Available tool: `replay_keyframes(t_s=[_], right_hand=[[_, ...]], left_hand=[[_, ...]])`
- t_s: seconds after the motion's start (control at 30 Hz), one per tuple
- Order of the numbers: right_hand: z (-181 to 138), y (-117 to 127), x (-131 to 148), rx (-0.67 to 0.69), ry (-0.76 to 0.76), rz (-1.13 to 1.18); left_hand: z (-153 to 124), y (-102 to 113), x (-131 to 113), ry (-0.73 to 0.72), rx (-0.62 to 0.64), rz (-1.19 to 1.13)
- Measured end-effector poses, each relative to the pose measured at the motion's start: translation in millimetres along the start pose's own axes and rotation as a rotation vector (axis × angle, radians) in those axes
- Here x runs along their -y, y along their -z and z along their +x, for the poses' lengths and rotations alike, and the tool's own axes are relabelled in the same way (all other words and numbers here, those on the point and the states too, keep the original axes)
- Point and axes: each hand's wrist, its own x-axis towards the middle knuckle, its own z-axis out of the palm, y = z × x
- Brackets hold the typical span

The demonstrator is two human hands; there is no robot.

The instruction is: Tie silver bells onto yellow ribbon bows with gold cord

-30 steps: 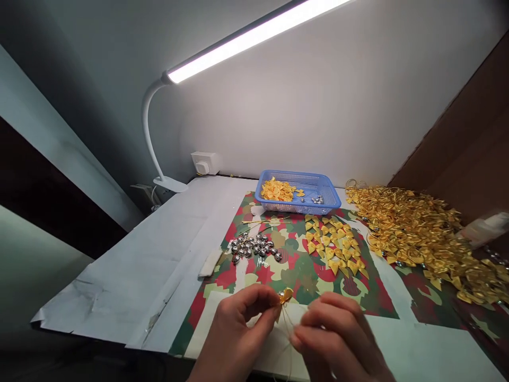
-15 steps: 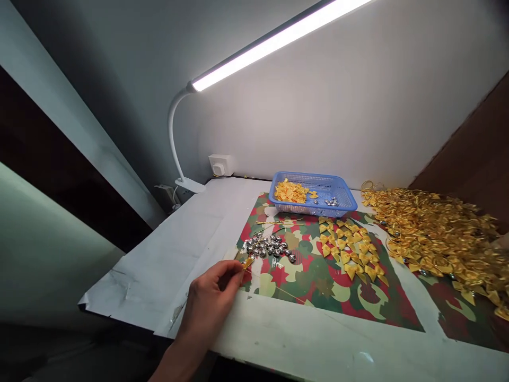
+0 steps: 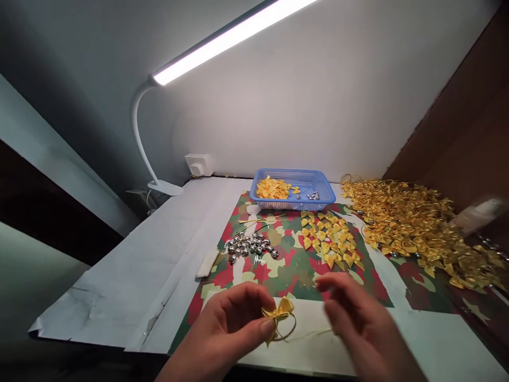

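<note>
Between the thumb and fingers of my left hand (image 3: pixel 242 323), a gold ribbon bow (image 3: pixel 283 307) is pinched above the table's front part. A ring-shaped loop of gold cord (image 3: pixel 294 326) hangs from it on the right. My right hand (image 3: pixel 358 321), slightly blurred, is a short way to the right, its thumb and fingers apart with nothing visible between them. A thin pale cord end (image 3: pixel 318 332) stretches from the loop toward this hand; whether they touch is unclear. Silver bells (image 3: pixel 254 244) lie in a loose cluster beyond my left hand, and rows of gold bows (image 3: pixel 330 239) lie beyond my right.
A blue plastic basket (image 3: pixel 322 204) holds loose gold bows and a few silver bells. Gold cords (image 3: pixel 258 220) lie before it. A large heap of corded bows (image 3: pixel 409 217) fills the right side. A white block (image 3: pixel 207 265) sits left of the bells; a lit lamp (image 3: pixel 222 48) hangs above.
My right hand has come into view. My left hand has moved right and nearer, and the bow with its cord loop now shows in it. The view has shifted.
</note>
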Motion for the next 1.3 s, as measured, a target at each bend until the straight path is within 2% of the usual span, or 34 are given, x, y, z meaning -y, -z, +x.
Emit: replay_keyframes(t_s=[0.07,0.13,0.23,0.3,0.4,0.47,0.53,0.6,0.67,0.73,0.8,1.0,1.07,1.17,1.3], right_hand=[[10,-17,10,0.193,-0.025,0.029],[14,-27,17,0.267,-0.007,0.035],[10,-31,18,0.274,-0.043,0.09],[7,-33,15,0.299,-0.159,0.19],[4,-39,6,0.337,-0.337,0.371],[2,-43,-1,0.291,-0.362,0.39],[-1,-45,-6,0.119,-0.28,0.276],[-7,-47,-9,-0.07,-0.123,0.124],[-14,-50,-10,-0.139,0.042,0.01],[-20,-56,-11,-0.095,0.157,-0.06],[-21,-62,-12,-0.026,0.176,-0.064],[-8,-55,-13,0.14,-0.098,0.275],[-6,-53,-12,0.14,-0.132,0.327],[-10,-60,-9,0.043,-0.011,0.244],[-22,-82,-10,-0.059,0.295,0.088]], left_hand=[[-1,-3,1,0.011,0.045,-0.003],[-1,-4,0,0.009,0.074,-0.005],[0,-1,0,0.019,0.143,-0.043],[3,1,3,0.029,0.171,-0.093],[9,2,9,0.039,0.159,-0.172],[13,3,14,0.038,0.141,-0.175],[16,3,16,0.024,0.105,-0.14],[18,3,17,0.004,0.057,-0.107],[19,2,17,-0.015,0.022,-0.09],[19,1,16,-0.021,0.003,-0.057],[18,1,15,-0.024,-0.007,-0.005],[19,6,20,-0.126,0.014,0.207],[19,8,23,-0.166,0.001,0.284],[19,7,24,-0.154,0.018,0.312],[19,2,23,-0.059,0.076,0.161]])
